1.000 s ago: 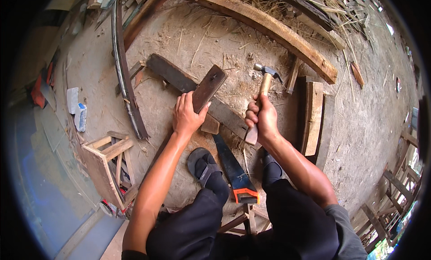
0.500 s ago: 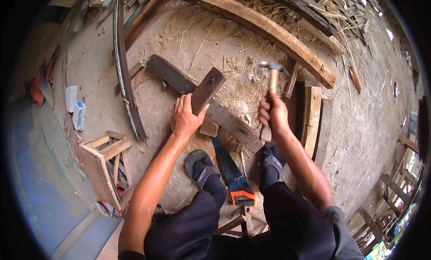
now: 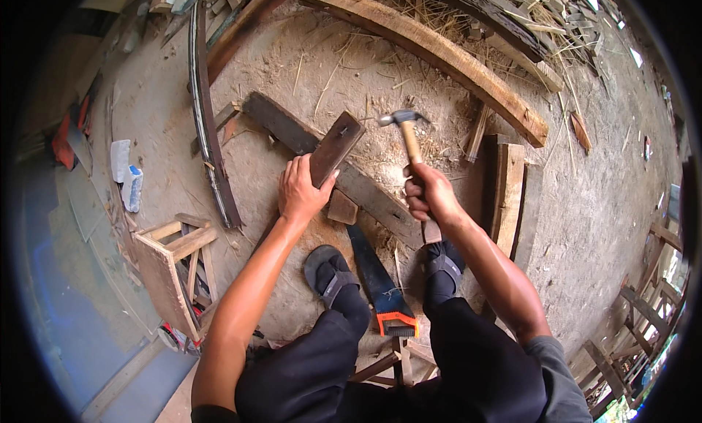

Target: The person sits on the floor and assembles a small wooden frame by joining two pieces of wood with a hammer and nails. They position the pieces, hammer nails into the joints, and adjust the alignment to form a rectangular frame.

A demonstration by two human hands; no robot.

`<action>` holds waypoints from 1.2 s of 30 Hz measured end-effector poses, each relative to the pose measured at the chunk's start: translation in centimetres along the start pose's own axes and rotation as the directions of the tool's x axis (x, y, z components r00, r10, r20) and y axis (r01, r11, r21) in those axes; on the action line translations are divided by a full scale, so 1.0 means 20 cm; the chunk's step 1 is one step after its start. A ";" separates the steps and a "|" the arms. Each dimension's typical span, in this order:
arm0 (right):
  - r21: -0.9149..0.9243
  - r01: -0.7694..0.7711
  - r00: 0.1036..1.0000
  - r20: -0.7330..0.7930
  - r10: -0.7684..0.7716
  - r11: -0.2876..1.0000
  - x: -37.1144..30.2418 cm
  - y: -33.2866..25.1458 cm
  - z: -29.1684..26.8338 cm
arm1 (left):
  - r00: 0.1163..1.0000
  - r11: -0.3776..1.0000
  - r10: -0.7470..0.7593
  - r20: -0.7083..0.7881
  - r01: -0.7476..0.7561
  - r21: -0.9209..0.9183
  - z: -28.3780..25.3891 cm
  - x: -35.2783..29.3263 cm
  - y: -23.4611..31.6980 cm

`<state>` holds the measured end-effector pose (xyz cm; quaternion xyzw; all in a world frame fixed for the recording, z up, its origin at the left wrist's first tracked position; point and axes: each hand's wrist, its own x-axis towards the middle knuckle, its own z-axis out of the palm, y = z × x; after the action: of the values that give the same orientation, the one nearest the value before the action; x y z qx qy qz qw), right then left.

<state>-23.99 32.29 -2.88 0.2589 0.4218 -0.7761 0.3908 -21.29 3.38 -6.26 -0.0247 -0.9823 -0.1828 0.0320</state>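
Observation:
My left hand (image 3: 301, 189) is closed around the lower end of a short dark wooden block (image 3: 339, 145), tilted above a long weathered beam (image 3: 373, 197) on the ground. A thin nail-like piece (image 3: 368, 119) appears to stick out from the block's upper end. In my right hand (image 3: 430, 192) is a claw hammer (image 3: 409, 139), gripped by its wooden handle. Its steel head is just right of the block's upper end, with a small gap between them. A small wood offcut (image 3: 342, 207) lies below the left hand, against the beam.
A handsaw (image 3: 374, 269) with an orange-and-black handle lies between my feet. Thick timbers (image 3: 439, 46) curve across the far side, and more pieces (image 3: 507, 196) stand at right. To the left are a long dark strip (image 3: 201, 116) and a small wooden stool (image 3: 172, 266).
The hammer has swung left and slightly down, bringing its head close to the block's upper end. My left hand and the block have stayed nearly in place.

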 end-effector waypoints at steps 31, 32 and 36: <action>0.086 0.165 0.977 -0.148 -0.151 0.983 0.20 -0.14 0.02 | 0.999 0.998 -0.042 -0.001 0.042 0.035 -0.04 0.03 0.01; 0.058 0.166 0.969 -0.197 -0.152 0.984 0.20 -0.14 0.04 | 0.999 0.999 -0.037 0.003 0.037 0.033 -0.04 0.03 0.02; -0.256 -0.055 0.998 0.019 0.062 0.965 0.07 -0.19 0.10 | 0.998 0.997 -0.059 0.010 0.058 0.047 -0.03 -0.01 -0.02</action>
<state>-27.98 31.40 -1.15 0.2082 0.5052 -0.7068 0.4493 -21.15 2.77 -5.82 0.0038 -0.9868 -0.1605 0.0217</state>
